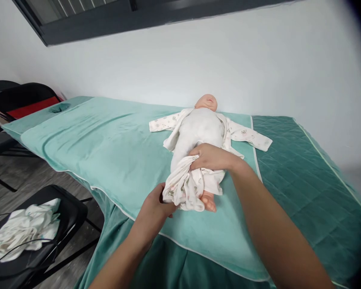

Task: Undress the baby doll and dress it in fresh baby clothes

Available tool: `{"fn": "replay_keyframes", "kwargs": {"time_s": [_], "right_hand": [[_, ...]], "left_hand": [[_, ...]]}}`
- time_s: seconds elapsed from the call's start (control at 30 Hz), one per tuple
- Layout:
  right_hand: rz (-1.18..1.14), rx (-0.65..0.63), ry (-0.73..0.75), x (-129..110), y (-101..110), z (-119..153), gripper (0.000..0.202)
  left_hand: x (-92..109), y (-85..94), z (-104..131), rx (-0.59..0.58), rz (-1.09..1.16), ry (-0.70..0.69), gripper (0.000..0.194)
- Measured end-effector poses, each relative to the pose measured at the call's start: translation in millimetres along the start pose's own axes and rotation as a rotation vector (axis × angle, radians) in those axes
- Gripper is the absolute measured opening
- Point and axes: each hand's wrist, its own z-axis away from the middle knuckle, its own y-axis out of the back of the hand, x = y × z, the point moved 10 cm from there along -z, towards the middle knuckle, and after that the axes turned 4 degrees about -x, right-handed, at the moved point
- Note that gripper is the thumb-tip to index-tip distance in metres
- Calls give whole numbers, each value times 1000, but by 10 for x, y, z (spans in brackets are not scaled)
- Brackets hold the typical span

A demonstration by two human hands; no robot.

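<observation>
A baby doll [200,130] lies on its back on the light green towel [108,148] that covers the massage bed [303,168], head toward the wall. Its printed sleepsuit [243,134] is open, the sleeves spread flat to either side of the doll's white cloth body.

The right hand [212,157] rests palm down on the doll's lower belly, its grip pressed together on the bunched waist of the small printed trousers [183,188] gathered over the legs. The fingertips are buried in the folds, so how much cloth they pinch is hard to make out. The left hand [153,206], just below the doll's legs, has its grip curled around the hem end of the same bundle; its fingers are hidden behind the fabric.

One bare foot [209,200] pokes out beneath the bundle; the other leg is covered.

Left of the doll, beyond the bed's edge, a black chair [75,208] carries crumpled white cloths [24,230]. More chairs are cut off at the far left.
</observation>
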Motion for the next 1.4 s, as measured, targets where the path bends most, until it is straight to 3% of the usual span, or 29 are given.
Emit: {"fn": "replay_keyframes", "kwargs": {"time_s": [0.2, 0.33, 0.57, 0.77, 0.87, 0.97, 1.03, 1.13, 1.27, 1.4], "right_hand": [[-34, -8, 30, -47, 28, 35, 21], [-30, -35, 6, -38, 8, 49, 25], [41, -61, 5, -91, -5, 70, 36], [49, -42, -22, -19, 12, 72, 38], [-9, 66, -31, 36, 77, 47, 34], [-8, 237, -11, 35, 201, 43, 31], [26, 325, 3, 13, 263, 49, 30], [54, 353, -2, 0, 274, 38, 30], [59, 289, -21, 1, 228, 23, 33], [71, 194, -21, -23, 152, 18, 35]], "left_hand": [[149, 139, -109, 23, 16, -172, 25], [206, 319, -289, 105, -77, -219, 28], [727, 548, -672, 212, -274, -413, 19], [1084, 438, -961, 287, -430, -562, 15], [1006, 427, -917, 351, -363, -605, 19], [676, 549, -741, 416, -257, -478, 18], [478, 517, -599, 329, -285, -402, 16], [335, 348, -413, 120, -383, -377, 27], [351, 341, -413, 112, -375, -356, 28], [574, 412, -642, 208, -365, -407, 24]]}}
